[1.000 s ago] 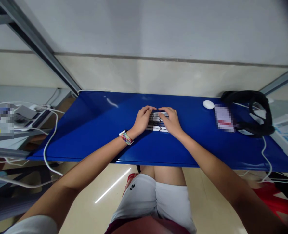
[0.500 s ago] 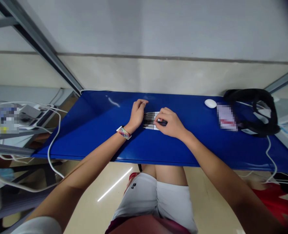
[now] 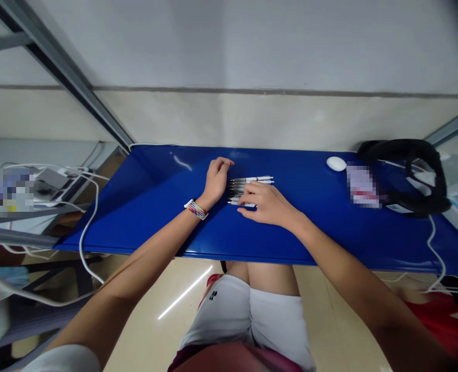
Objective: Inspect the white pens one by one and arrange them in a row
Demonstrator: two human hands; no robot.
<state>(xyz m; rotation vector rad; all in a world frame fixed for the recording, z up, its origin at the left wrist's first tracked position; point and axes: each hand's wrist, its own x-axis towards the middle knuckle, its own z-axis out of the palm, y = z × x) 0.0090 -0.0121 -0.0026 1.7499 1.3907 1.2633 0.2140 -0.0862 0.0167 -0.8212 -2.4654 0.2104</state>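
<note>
White and dark pens (image 3: 240, 185) lie side by side on our blue table (image 3: 155, 206), in the middle of the frame. We see them run long-ways from left to right, with their darker ends on the left and white ends on the right. They make a small row, one below the next down the frame.

Our right hand (image 3: 270, 203) is the nearer one, since it sits over the lower right part of the row and hides some pens. Its bent fingers reach left, much the same way as the pens run. The thumb is a little apart, lower in the frame. We see a bit of white pen by the thumb, but we cannot tell if the fingers pinch it or just rest there. The back of this hand faces up, and its arm (image 3: 345, 263) comes in from the lower right.

Our left hand (image 3: 215, 182) stands on its side, just beside the left ends of the pens. Its loose, bent fingers point right, higher in the frame than the row. We see nothing in them, and cannot tell if this hand touches the pens. We wear a bright wristband (image 3: 197, 208) on this wrist.
</note>
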